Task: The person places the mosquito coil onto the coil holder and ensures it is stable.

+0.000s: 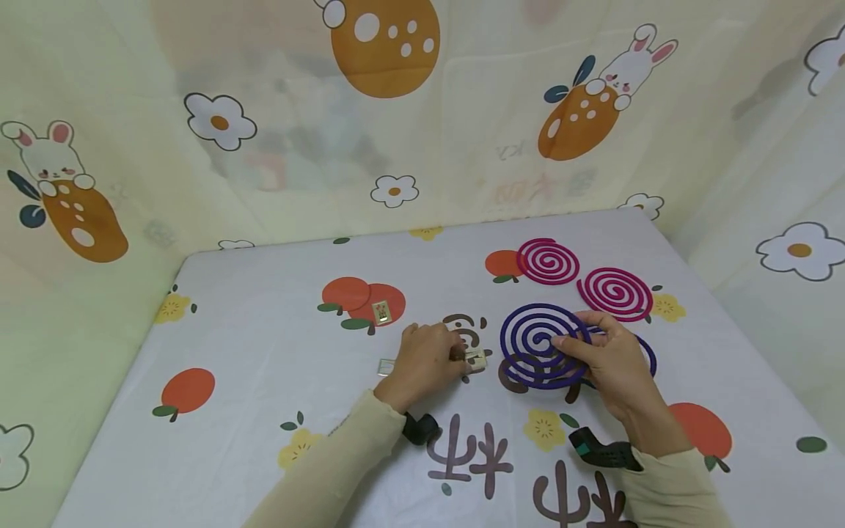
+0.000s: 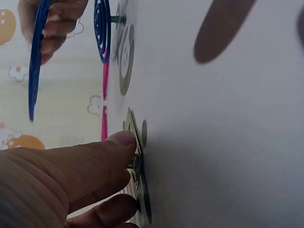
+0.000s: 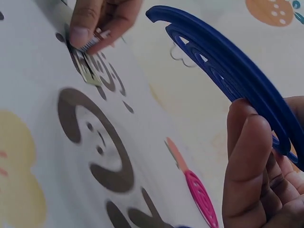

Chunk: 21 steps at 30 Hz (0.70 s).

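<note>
My right hand (image 1: 614, 359) holds a dark blue mosquito coil (image 1: 541, 339) by its right side, tilted above the table, with the thumb on its face. Behind that hand is a second blue coil (image 1: 653, 356), mostly hidden; in the left wrist view this coil (image 2: 101, 33) sits raised on a small metal stand (image 2: 118, 19). My left hand (image 1: 425, 363) pinches a small gold-coloured metal coil stand (image 1: 477, 359) at the table surface. In the left wrist view the thumb presses against this thin plate (image 2: 135, 126); its lower part is hidden by fingers.
Two pink coils (image 1: 548, 262) lie at the back right of the table (image 1: 264, 447). A small metal plate (image 1: 381, 312) lies beyond my left hand, and another (image 1: 386, 367) is partly behind it. A printed cloth (image 1: 297, 169) hangs around the table's back and sides.
</note>
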{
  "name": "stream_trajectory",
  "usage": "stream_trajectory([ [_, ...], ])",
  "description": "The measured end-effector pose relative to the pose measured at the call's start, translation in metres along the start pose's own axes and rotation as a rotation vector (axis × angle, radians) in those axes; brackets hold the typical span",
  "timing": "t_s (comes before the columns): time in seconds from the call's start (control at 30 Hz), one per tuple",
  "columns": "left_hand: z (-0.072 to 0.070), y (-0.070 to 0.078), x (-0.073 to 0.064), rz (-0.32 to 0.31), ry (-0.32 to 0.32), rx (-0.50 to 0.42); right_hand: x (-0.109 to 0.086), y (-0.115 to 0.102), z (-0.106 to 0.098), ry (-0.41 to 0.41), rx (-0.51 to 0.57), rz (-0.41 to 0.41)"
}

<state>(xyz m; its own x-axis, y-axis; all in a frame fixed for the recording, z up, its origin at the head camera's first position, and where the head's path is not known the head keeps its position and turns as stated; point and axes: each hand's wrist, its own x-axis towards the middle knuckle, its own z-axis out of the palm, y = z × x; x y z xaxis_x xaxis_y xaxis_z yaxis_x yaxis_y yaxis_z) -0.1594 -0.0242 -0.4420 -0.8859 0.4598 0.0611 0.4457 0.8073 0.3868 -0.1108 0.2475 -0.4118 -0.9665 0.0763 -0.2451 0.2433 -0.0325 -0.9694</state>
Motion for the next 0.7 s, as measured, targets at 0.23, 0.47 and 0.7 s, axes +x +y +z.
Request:
stream_trajectory([
  [0.23,0.002,0.004,-0.005,0.015,-0.014,0.051,0.004,0.004,0.015,-0.041,-0.053,-0.008],
  [0.47,0.003,0.005,-0.011,0.014,-0.010,0.050,0.007,0.009,0.022,-0.066,-0.078,0.016],
  [0.7,0.000,0.007,-0.030,0.055,0.026,0.152,0.011,0.010,0.028,-0.089,-0.092,0.033],
])
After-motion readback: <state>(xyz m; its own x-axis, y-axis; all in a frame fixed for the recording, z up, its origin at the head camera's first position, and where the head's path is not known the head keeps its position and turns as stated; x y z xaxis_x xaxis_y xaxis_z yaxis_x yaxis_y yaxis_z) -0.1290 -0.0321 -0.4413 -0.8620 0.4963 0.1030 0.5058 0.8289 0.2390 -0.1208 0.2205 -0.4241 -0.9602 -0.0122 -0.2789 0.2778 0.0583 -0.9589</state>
